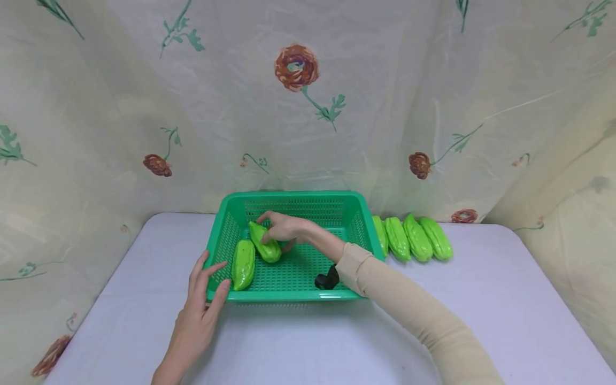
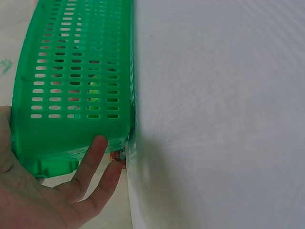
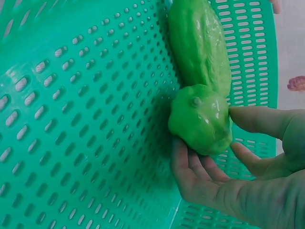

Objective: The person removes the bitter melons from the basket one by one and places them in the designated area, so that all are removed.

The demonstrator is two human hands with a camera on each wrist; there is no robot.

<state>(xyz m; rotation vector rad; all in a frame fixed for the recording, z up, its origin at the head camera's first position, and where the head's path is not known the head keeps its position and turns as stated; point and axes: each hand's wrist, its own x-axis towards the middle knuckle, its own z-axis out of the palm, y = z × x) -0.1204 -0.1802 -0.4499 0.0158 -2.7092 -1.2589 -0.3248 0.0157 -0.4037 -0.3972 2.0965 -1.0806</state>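
Note:
My right hand (image 1: 285, 227) reaches into a green plastic basket (image 1: 293, 295). It grips a glossy light-green bitter melon (image 1: 263, 243), thumb on one side and fingers on the other, as the right wrist view shows near the melon's blunt end (image 3: 198, 114). A second bitter melon (image 1: 244, 264) lies beside it at the basket's left end. My left hand (image 1: 194, 315) rests at the basket's front left corner with fingers spread and fairly straight. In the left wrist view, two fingers (image 2: 88, 164) extend beside the perforated wall; the rest are partly hidden.
Several more bitter melons (image 1: 418, 238) lie in a row on the white table (image 1: 491, 299), right of the basket. A floral curtain (image 1: 366, 107) hangs behind and around the table. A black wrist device (image 1: 327, 279) shows below the right sleeve.

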